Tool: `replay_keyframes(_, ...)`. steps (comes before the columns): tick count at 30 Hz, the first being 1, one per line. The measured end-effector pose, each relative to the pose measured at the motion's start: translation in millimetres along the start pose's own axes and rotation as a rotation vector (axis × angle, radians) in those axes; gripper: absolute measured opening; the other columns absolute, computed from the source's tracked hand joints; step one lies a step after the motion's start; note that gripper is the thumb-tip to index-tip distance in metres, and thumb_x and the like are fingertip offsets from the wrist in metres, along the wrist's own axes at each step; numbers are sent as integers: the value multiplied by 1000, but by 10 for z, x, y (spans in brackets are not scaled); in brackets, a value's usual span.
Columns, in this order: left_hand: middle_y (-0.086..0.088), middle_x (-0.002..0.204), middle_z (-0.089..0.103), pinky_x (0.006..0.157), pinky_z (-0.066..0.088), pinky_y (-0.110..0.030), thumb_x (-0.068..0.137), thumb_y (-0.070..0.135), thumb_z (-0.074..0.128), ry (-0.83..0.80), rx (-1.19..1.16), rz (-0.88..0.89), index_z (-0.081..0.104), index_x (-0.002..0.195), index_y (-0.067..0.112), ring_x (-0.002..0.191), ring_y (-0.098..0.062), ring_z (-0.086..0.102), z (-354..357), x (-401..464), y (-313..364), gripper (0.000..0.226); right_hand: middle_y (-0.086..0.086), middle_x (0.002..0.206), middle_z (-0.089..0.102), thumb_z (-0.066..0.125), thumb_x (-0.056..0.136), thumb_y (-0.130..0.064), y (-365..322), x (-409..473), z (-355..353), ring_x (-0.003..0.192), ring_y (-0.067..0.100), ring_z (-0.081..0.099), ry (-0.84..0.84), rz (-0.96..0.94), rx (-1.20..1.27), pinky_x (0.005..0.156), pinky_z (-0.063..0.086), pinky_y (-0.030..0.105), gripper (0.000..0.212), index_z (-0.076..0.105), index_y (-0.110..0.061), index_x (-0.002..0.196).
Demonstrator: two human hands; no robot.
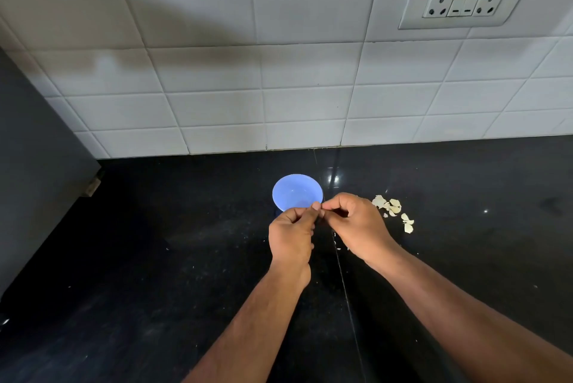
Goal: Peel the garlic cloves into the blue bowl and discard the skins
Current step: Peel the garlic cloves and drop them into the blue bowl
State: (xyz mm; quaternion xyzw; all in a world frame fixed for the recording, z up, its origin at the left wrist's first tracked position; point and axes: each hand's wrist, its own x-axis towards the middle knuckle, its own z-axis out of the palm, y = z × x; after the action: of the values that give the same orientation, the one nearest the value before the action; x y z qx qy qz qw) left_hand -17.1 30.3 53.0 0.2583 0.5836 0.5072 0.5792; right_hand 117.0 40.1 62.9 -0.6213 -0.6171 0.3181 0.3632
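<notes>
Both hands meet just in front of the blue bowl [297, 192], the left hand [291, 235] and right hand [356, 224] with fingers curled, pinching something too small to identify. Garlic skins [393, 210] lie on the counter [155, 258] just right of them.

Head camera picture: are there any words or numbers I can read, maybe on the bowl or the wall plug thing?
None can be read.
blue bowl: plain, no writing.
socket plate on the tiled wall: only holes and switches, no letters.
garlic skins and counter: no text.
</notes>
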Motion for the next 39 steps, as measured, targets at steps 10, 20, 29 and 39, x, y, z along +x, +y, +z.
replay_keyframes(10, 8, 75, 62, 57, 41, -31, 112, 47, 40, -42, 1028, 442, 54, 96, 28, 66, -14, 59, -188, 112, 72, 29, -14, 89, 73, 68, 96, -10, -41, 7, 101, 80, 2, 67, -57, -14, -77, 69, 50, 14, 13, 70, -23, 94)
replay_keyframes(20, 6, 61, 49, 54, 34, -31, 110, 54, 42, -23, 858, 289, 45, 70, 23, 53, -13, 41, -222, 86, -28, 50, -18, 96, 71, 72, 97, -20, -96, 523, 124, 94, -3, 67, -76, -9, -142, 79, 48, 14, 8, 74, -24, 104)
replay_keyframes(29, 13, 82, 69, 67, 55, -34, 106, 47, 57, -204, 928, 284, 68, 105, 33, 74, -10, 65, -195, 52, -186, 18, -16, 91, 75, 64, 100, -22, 118, 462, -146, 82, 7, 73, 8, 100, -99, 82, 62, 35, 15, 76, -33, 103)
replay_keyframes(39, 16, 98, 72, 81, 56, -34, 105, 42, 56, -167, 959, 269, 63, 105, 35, 90, -6, 67, 455, -99, -373, 10, -17, 105, 73, 68, 95, -46, 719, -66, -763, 100, 7, 68, -188, 127, -479, 87, 54, 33, 23, 70, -38, 116)
